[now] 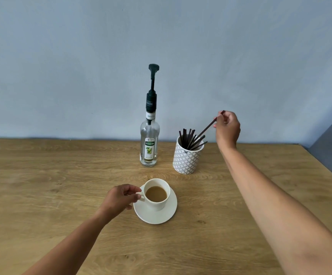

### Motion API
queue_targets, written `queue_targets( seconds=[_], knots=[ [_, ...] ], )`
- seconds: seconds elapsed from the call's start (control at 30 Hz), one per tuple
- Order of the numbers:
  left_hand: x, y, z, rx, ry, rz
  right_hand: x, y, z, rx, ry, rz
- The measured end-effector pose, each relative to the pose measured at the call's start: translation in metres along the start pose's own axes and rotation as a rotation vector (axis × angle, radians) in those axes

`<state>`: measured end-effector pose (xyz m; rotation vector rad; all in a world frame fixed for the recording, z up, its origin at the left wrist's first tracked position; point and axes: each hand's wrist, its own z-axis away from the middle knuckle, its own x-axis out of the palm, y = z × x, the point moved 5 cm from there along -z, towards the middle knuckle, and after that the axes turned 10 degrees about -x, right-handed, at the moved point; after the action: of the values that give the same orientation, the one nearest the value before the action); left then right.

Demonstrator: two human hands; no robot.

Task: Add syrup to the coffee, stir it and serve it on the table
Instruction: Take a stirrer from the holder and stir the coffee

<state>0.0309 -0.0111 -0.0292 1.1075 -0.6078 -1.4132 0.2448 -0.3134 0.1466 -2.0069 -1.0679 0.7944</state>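
A wooden table seen from above, against a pale blue wall. Near the centre, a white cup of milky coffee sits on a white saucer. The left hand reaches in from the lower left, forearm extended, fingers curled and pinching the cup's handle. Behind the cup stands a clear syrup bottle, upright, with a black pump on top. Just to its right is a patterned white holder full of dark stirrer sticks. The right arm stretches forward from the lower right, wrist bent, and the right hand pinches one stirrer, tilted, its lower end among the sticks in the holder.
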Motion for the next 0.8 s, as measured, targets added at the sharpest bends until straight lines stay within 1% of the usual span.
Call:
queue_targets(
  seconds=[0.1, 0.17, 0.27, 0.33, 0.4, 0.53, 0.7, 0.8],
  knots=[
    [0.001, 0.0, -0.001, -0.001, -0.003, 0.002, -0.01, -0.029, 0.002, -0.078, 0.021, -0.147],
    [0.002, 0.0, -0.001, -0.002, -0.003, 0.004, -0.015, -0.045, 0.009, -0.088, 0.016, -0.244],
    [0.001, 0.0, -0.001, 0.0, -0.009, 0.002, -0.018, -0.06, 0.029, -0.035, -0.027, -0.358],
    [0.001, 0.001, 0.0, 0.003, -0.015, 0.001, -0.015, -0.062, 0.05, 0.012, -0.092, -0.393],
    [0.001, 0.002, 0.001, 0.002, -0.019, 0.007, -0.008, -0.057, 0.078, 0.023, -0.195, -0.367],
    [0.001, 0.004, 0.002, 0.007, -0.02, -0.005, 0.008, -0.037, 0.136, -0.014, -0.406, -0.246],
    [0.001, 0.003, 0.002, 0.006, -0.014, -0.003, 0.023, -0.021, 0.178, -0.049, -0.531, -0.144],
    [0.002, 0.0, 0.001, 0.002, -0.018, 0.015, 0.029, -0.018, 0.191, -0.125, -0.585, -0.089]
  ],
)
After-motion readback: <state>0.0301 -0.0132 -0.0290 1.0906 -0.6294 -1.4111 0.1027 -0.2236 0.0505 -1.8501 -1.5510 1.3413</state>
